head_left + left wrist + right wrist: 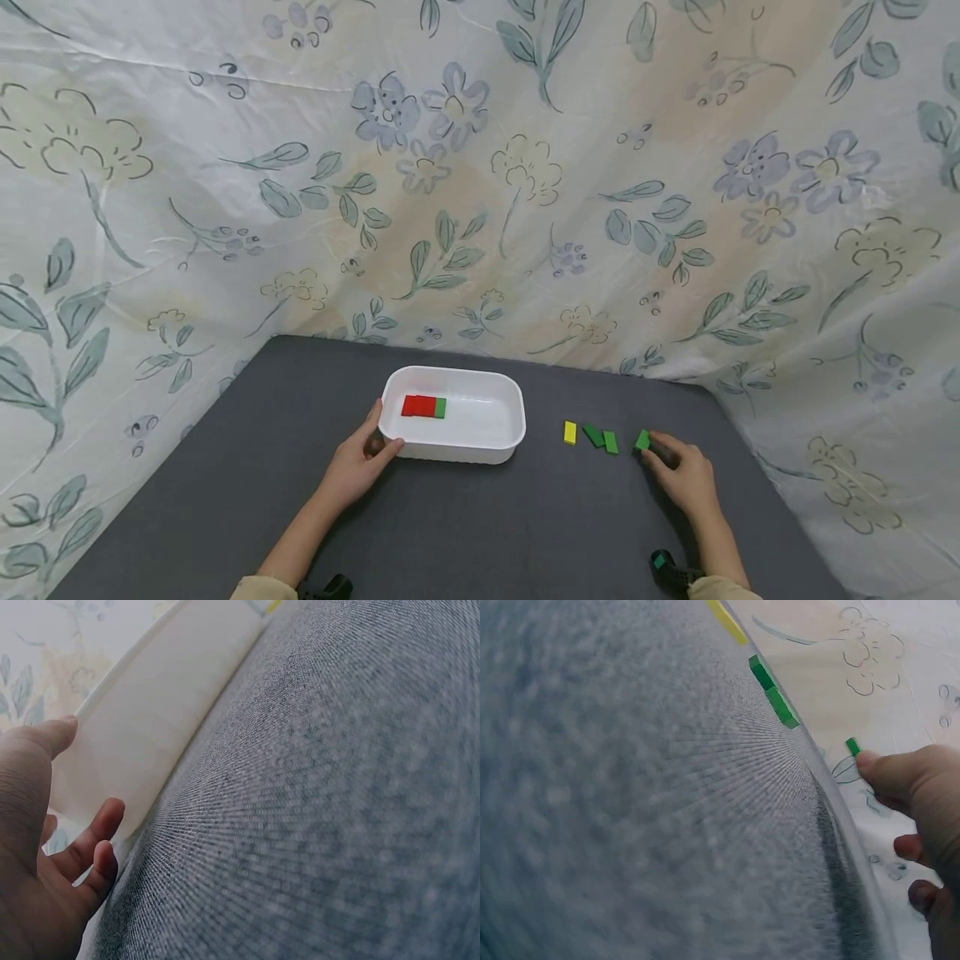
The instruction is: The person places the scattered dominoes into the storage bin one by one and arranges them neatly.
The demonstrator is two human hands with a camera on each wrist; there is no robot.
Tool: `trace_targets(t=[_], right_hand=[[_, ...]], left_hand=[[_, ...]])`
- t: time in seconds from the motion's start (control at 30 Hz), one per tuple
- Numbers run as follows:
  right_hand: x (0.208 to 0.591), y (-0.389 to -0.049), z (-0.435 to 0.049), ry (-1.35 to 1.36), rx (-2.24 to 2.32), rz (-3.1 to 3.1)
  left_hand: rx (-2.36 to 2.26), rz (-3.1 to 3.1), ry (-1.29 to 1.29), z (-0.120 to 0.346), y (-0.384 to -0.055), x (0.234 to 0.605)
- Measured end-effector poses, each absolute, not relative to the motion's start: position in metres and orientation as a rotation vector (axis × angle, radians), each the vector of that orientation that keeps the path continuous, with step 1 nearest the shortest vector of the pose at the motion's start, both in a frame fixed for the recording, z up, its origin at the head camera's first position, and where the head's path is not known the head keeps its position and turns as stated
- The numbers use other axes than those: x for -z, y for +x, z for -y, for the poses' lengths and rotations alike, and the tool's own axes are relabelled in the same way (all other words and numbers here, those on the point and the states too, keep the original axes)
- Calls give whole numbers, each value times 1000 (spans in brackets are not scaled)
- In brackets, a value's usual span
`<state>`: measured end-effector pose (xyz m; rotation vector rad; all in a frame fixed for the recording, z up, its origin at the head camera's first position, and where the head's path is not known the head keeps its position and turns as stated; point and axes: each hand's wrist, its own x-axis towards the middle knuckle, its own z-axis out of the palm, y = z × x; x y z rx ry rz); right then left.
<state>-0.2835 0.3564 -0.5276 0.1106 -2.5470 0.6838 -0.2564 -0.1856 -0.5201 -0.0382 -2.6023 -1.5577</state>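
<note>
A white plastic tub [480, 392] stands on the grey tabletop. Red blocks [418, 406] and a green block [440, 407] lie side by side in its left half. My left hand [358, 467] holds the tub's near left corner, thumb at the front rim and fingers round the left end. In the left wrist view the lower fingers hang loosely curled beside the wall. Off to the right, my right hand [686, 475] pinches a small green block [642, 440] between thumb and fingers; the right wrist view shows this block [853, 746] raised above the table.
Between tub and right hand lie a yellow block [570, 432] and two green blocks, one turned at an angle [593, 435] and touching the other green block [611, 442]. A flower-patterned cloth [465, 208] rises behind the grey tabletop [480, 533] and along its sides.
</note>
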Motion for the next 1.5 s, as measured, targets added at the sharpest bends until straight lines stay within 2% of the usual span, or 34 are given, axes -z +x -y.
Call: trace_targets(t=[0.37,0.93,1.5], right_hand=[[489,-280,-344,113,-623,2479],[497,-286,-323,189,-643,2506],[479,-301,-250,363,-730,2522]], left_hand=[[1559,2605,-29,188,-255,520],[1549,2585,-16,185,-247,522],[1541,2567,-47,184,-250,523]])
